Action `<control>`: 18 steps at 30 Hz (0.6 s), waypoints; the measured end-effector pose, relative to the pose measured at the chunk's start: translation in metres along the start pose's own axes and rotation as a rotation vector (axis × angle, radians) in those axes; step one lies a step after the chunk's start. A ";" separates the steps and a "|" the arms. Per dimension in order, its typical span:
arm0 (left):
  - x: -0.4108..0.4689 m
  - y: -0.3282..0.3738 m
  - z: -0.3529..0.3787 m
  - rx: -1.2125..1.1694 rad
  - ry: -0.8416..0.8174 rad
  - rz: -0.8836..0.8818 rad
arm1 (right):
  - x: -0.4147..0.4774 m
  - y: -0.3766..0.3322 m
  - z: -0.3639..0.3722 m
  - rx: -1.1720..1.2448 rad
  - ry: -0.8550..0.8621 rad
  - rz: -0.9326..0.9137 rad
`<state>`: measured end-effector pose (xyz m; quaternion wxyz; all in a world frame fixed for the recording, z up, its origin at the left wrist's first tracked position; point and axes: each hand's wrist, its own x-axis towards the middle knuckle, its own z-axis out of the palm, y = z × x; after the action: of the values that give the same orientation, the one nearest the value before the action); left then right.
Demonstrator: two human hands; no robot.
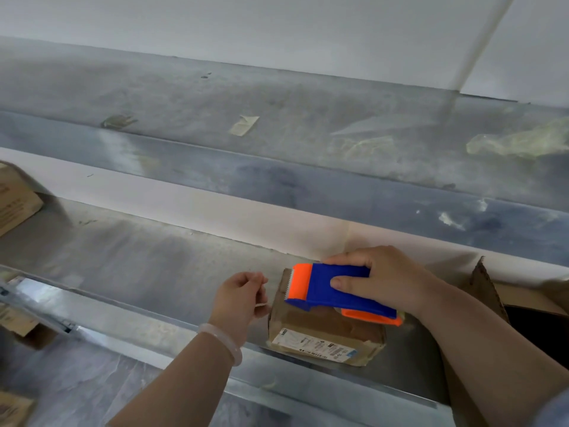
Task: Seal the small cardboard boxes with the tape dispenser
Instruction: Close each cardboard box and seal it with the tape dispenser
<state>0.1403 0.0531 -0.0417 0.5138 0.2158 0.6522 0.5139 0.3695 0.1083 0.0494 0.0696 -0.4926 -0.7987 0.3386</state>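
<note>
Small cardboard box on the metal shelf, likely light, soft-walled and best steadied at its corners; right hand clamps thumb and fingers round the rigid tape dispenser atop it; left hand curls its fingers beside the box's left edge, whether pinching tape is unclear.

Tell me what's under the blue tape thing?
A small cardboard box, under the tape dispenser the right hand grips. The dispenser hides much of the box's top, so its seam can't be seen.
</note>
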 end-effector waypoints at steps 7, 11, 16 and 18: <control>0.007 -0.025 0.008 0.326 -0.095 0.025 | 0.009 0.001 0.001 -0.083 -0.017 0.028; 0.011 -0.024 0.008 0.372 -0.125 0.008 | 0.010 0.001 0.001 -0.088 -0.013 0.022; 0.009 -0.026 0.002 0.381 -0.206 -0.112 | 0.011 0.001 0.002 -0.088 -0.021 0.015; 0.011 -0.024 0.006 0.385 -0.166 -0.005 | 0.011 0.001 0.002 -0.095 -0.022 0.008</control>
<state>0.1469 0.0560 -0.0678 0.5162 0.3503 0.6943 0.3588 0.3638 0.1166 0.0447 0.0359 -0.4948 -0.8126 0.3058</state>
